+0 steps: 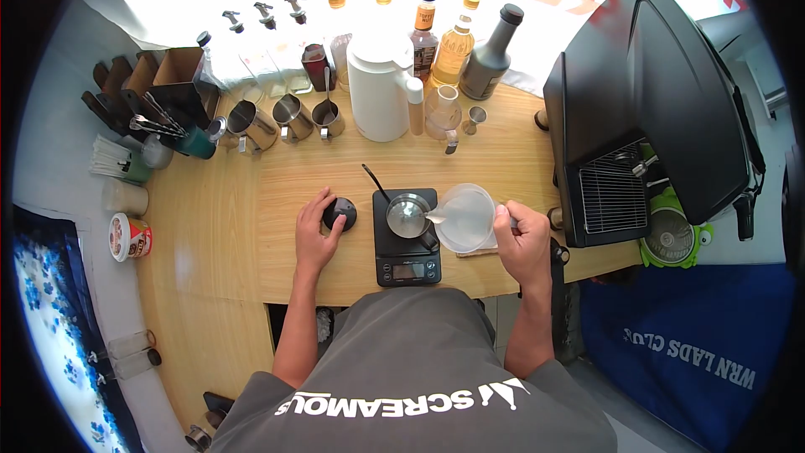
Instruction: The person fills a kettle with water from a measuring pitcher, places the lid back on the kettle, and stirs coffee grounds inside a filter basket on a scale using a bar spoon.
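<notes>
My right hand point(521, 239) is closed round the handle of a translucent plastic pitcher point(466, 218). The pitcher is tilted, its spout over the rim of a small metal and glass pot point(408, 216). That pot stands on a black digital scale point(408, 253), and a thin black gooseneck spout or handle point(374, 181) points from it to the back left. To the left of the scale, my left hand point(322, 226) rests with fingers spread around a round black lid point(340, 214), touching it on the wooden counter.
A white thermal jug point(379, 92), metal pitchers point(251, 124) and several bottles point(492, 54) line the back. On the right is a black espresso machine point(620, 117). A glass server point(442, 115) and a jigger point(475, 120) stand behind the scale.
</notes>
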Demonstrator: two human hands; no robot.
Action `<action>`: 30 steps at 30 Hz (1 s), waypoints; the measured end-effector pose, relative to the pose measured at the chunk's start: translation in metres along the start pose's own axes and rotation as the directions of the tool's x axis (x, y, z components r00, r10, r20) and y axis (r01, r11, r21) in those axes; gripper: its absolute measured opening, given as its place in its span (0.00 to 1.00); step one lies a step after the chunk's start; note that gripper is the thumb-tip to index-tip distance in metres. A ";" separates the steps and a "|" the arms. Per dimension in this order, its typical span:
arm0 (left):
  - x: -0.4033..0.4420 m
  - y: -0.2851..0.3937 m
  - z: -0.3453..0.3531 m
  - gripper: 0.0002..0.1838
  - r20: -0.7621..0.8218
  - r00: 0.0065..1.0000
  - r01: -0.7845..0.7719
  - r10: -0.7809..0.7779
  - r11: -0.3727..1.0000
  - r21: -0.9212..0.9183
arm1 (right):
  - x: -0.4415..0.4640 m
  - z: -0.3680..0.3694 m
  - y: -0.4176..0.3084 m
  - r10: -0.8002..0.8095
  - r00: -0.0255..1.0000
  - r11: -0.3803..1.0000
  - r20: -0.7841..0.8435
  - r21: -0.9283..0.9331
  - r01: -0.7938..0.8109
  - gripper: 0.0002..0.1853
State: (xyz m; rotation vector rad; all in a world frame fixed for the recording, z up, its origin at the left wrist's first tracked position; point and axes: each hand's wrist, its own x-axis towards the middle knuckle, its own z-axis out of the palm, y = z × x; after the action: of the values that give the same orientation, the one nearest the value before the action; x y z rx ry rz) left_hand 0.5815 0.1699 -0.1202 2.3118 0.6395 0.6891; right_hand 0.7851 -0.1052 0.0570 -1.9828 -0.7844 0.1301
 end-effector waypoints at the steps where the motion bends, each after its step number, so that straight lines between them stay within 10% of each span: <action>1: 0.000 0.000 0.000 0.23 0.004 1.000 0.005 -0.005 1.000 -0.001 | 0.000 0.000 -0.001 -0.002 1.000 1.000 0.005 -0.005 0.002 0.18; 30: 0.001 0.003 -0.004 0.25 0.031 0.999 0.022 -0.022 1.000 -0.005 | 0.001 -0.004 -0.004 0.033 0.999 0.999 0.037 -0.009 -0.032 0.17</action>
State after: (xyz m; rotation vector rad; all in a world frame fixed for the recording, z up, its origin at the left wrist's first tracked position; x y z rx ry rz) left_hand 0.5806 0.1698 -0.1155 2.3021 0.6474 0.6430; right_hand 0.7854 -0.1063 0.0631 -2.0071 -0.7777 0.1830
